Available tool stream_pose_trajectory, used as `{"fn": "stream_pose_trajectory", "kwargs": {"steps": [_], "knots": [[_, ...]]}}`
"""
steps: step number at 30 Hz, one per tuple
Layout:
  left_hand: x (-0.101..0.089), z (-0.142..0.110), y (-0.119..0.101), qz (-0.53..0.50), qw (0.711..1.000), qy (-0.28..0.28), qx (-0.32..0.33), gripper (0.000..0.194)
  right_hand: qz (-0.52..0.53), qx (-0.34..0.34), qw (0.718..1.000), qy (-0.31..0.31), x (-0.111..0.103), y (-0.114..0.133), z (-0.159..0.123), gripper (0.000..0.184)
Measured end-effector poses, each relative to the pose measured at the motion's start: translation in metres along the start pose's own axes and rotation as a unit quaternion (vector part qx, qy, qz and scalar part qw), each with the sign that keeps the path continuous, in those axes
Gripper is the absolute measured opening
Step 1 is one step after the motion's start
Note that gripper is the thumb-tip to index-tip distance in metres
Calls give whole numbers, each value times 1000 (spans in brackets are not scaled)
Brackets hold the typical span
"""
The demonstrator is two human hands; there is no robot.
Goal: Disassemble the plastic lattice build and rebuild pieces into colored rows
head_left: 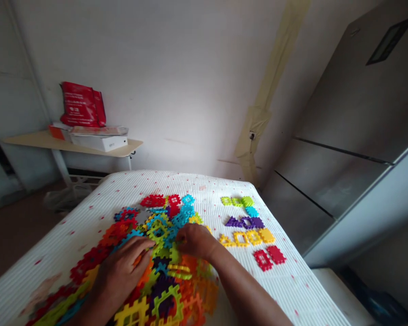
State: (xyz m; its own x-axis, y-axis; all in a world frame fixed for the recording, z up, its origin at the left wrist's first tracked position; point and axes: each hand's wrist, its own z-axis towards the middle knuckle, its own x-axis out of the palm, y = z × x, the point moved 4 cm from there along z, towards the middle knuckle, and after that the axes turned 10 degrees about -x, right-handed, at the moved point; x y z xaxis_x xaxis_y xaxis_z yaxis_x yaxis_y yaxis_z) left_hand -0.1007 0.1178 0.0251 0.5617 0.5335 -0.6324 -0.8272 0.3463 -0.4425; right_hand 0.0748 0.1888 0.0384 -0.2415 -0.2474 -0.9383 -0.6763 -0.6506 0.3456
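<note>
Both hands are in a loose, jumbled pile of notched plastic tiles (159, 232) on the cloth-covered worktop (204, 184). Left hand (127, 260) lies over the pile's near-left part, fingers half curled, a gap between thumb and forefinger; cannot tell whether a tile is pinched. Right hand (194, 239) is knuckles-up at the pile's right side, fingers bent down among the pieces, tips hidden; its hold cannot be told either. Nearer the wearer, below the gap between the hands, a lime window-frame tile (180, 303). Beyond the right hand, to its right, sorted tiles: lime row (247, 201) farthest, a blue tile (252, 212) just beside it, then purple row (257, 222), yellow row (267, 235), red pair (276, 254) nearest. Handling, judged by look: light, stiff, smooth, not especially fragile; toothed edges likely to snag neighbours. Best hold: pinch opposite rims, or hook a frame's bar.
</note>
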Motion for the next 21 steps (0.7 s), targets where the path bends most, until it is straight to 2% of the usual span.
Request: {"fn": "stream_pose_trajectory", "kwargs": {"steps": [2, 4, 6, 8, 10, 12, 17, 19, 21], "knots": [[1, 0, 2, -18, 1000, 12, -16, 16, 14, -9, 999, -43, -2, 4, 2, 8], [2, 0, 5, -52, 996, 33, -57, 17, 50, -47, 990, -120, -8, 11, 1, 5], [2, 0, 10, -100, 984, 65, -130, 22, 83, -90, 972, -199, -12, 18, -1, 7], [0, 2, 15, -154, 959, 90, -220, 30, 94, -118, 957, -248, -13, 27, -5, 11], [-4, 4, 17, -196, 931, 97, -291, 38, 81, -147, 950, -264, -10, 36, -8, 13], [-9, 7, 18, -227, 910, 94, -334, 43, 50, -174, 945, -273, -5, 46, -10, 11], [-10, 8, 21, -284, 871, 114, -384, 47, -5, -234, 935, -267, 7, 61, -11, 10], [-10, 6, 24, -291, 866, 97, -396, 43, 22, -227, 937, -264, 9, 61, -10, 10], [-12, 5, 26, -288, 865, 71, -403, 38, 63, -193, 942, -267, 8, 59, -10, 23]]}}
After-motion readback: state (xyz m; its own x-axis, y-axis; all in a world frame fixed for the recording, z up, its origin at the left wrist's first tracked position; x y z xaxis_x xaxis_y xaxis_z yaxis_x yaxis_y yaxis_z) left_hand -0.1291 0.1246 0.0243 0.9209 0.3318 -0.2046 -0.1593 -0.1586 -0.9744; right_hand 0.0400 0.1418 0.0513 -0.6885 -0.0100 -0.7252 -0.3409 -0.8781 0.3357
